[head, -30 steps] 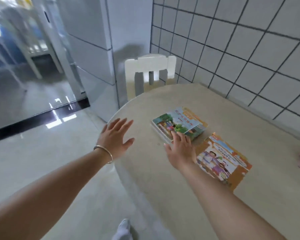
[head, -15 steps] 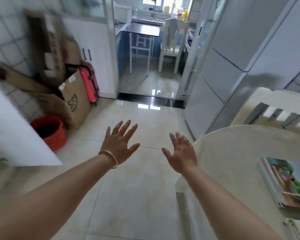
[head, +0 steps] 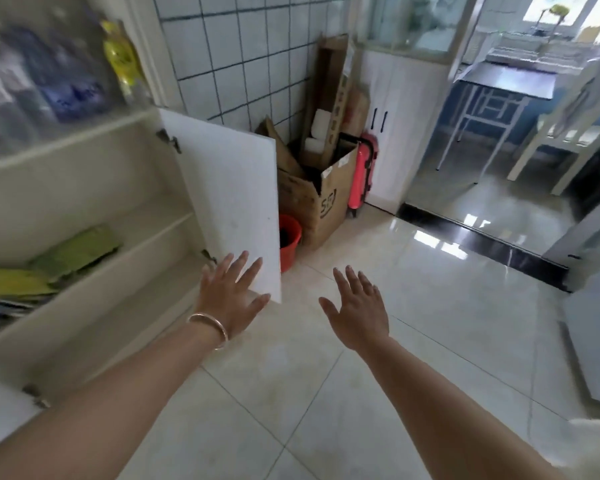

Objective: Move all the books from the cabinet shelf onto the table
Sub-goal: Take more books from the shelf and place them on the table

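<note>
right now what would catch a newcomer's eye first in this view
Two bare, open hands reach forward over the tiled floor, the left hand with a bangle on its wrist, the right hand empty. At left an open cabinet door shows a shelf with green and yellow books. In the far corner, a red bucket sits beside a cardboard box.

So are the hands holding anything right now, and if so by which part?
Nothing is held. The left hand and right hand are both open and empty, fingers spread, in front of the open cabinet door.

Glossy, mirror-smooth floor tiles (head: 413,306); beside them a matt white cabinet door (head: 232,202), brown corrugated cardboard box (head: 323,202), shiny red plastic bucket (head: 289,237), polished metal bangle (head: 212,327)
</note>
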